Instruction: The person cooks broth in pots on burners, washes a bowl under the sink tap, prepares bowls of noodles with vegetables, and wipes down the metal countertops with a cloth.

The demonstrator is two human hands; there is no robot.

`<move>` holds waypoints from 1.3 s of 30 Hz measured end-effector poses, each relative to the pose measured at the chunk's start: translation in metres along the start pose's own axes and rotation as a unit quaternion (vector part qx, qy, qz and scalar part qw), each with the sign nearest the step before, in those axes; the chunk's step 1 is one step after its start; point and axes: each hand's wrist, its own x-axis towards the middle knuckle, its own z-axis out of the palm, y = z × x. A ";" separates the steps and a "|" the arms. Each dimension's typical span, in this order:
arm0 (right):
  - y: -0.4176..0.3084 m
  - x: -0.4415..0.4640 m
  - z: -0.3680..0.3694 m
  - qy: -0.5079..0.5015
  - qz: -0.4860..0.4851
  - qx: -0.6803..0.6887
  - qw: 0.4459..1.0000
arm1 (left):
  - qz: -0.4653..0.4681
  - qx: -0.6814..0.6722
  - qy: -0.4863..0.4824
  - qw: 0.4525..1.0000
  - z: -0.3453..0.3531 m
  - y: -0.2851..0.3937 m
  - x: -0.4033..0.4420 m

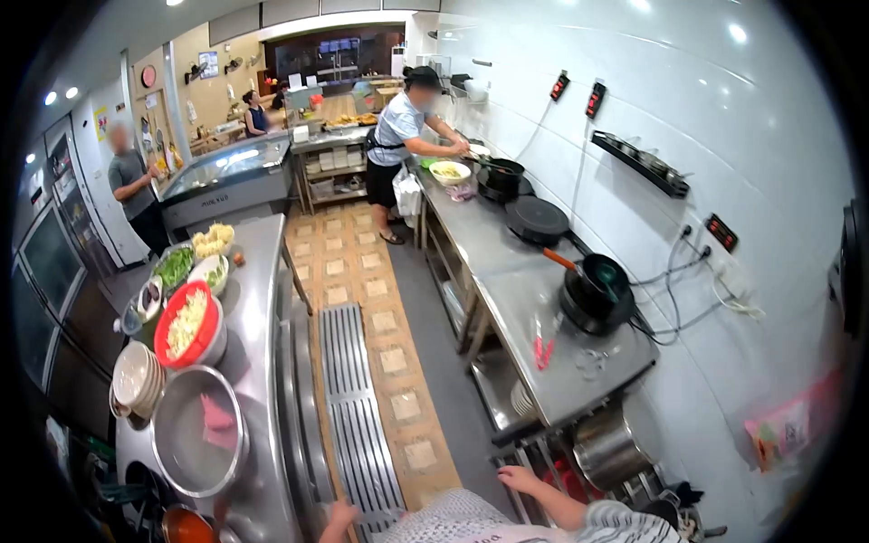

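Observation:
Both of my hands are low in the view. My left hand (340,516) is beside the steel counter at the left, above the floor grating; its fingers are too small and blurred to read. My right hand (518,480) is near the rack under the right counter, with its fingers partly curled and nothing clearly visible in them. On the left counter (258,271) stand a large steel bowl (195,434) with a pink cloth (216,418) in it, a stack of bowls (138,376) and a red basin (186,324) of cut pale food.
A co-worker (398,131) stands at the far end of the right counter (534,362) beside a bowl of food (450,172). Pans (538,221) and a pot (602,281) sit on that counter near tongs (545,348). Another person (134,181) stands at the far left.

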 end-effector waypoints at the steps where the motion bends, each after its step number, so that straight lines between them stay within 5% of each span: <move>1: -0.002 0.020 -0.009 0.060 0.028 0.027 0.997 | 0.032 0.145 -0.029 0.988 -0.005 0.017 0.043; 2: -0.008 0.032 -0.016 0.139 0.043 0.055 0.988 | 0.038 0.040 0.024 0.998 -0.005 0.027 0.067; 4: 0.007 0.070 -0.019 0.151 0.074 0.134 0.977 | 0.062 0.072 -0.038 0.995 -0.037 0.098 0.100; 6: -0.021 0.098 -0.034 0.144 0.126 0.095 0.977 | 0.067 0.093 0.002 0.993 -0.049 0.129 0.152; 8: 0.013 0.168 -0.019 0.081 0.044 0.131 0.987 | 0.038 0.063 0.039 0.997 -0.055 0.159 0.187; 10: -0.058 0.214 -0.074 0.063 -0.003 0.089 0.994 | 0.104 0.031 0.118 0.987 -0.038 0.136 0.264; 13: -0.082 0.329 -0.115 0.035 -0.125 -0.027 0.991 | 0.113 -0.158 0.020 0.981 -0.064 0.157 0.281; 16: -0.128 0.439 -0.171 0.073 -0.190 -0.043 0.978 | -0.033 -0.020 -0.099 0.994 -0.127 0.200 0.301; 18: -0.156 0.500 -0.210 0.080 -0.220 -0.055 0.971 | 0.054 0.056 0.103 0.992 -0.147 0.244 0.316; 19: -0.172 0.526 -0.228 0.088 -0.215 -0.071 0.970 | 0.066 -0.056 0.091 0.992 -0.155 0.259 0.329; 23: -0.209 0.643 -0.269 0.105 -0.225 -0.096 0.964 | -0.050 -0.399 0.146 0.904 -0.165 0.289 0.400; 26: -0.241 0.718 -0.298 0.157 -0.274 -0.120 0.941 | -0.107 -0.414 0.033 0.903 -0.174 0.291 0.457; 28: -0.273 0.759 -0.326 0.180 -0.283 -0.124 0.934 | -0.171 -0.236 0.024 0.956 -0.186 0.312 0.472; 30: -0.280 0.811 -0.346 0.189 -0.241 -0.122 0.944 | -0.267 -0.311 0.071 0.909 -0.193 0.326 0.508; 33: -0.291 0.872 -0.395 0.186 -0.135 -0.093 0.969 | -0.079 -0.072 0.062 0.992 -0.246 0.370 0.561; 34: -0.264 0.909 -0.403 0.242 -0.154 -0.110 0.952 | -0.078 -0.059 0.077 0.992 -0.271 0.391 0.581; 35: -0.265 0.924 -0.436 0.191 -0.107 -0.153 0.964 | -0.077 -0.046 0.093 0.992 -0.310 0.434 0.587; 36: -0.204 0.981 -0.442 0.252 -0.063 -0.227 0.938 | -0.132 -0.117 0.126 0.976 -0.339 0.494 0.582; 38: -0.209 0.997 -0.496 0.309 -0.068 -0.276 0.907 | -0.057 -0.210 0.145 0.965 -0.346 0.504 0.652; 39: -0.188 1.033 -0.514 0.415 -0.081 -0.299 0.856 | -0.031 -0.204 0.148 0.967 -0.360 0.524 0.667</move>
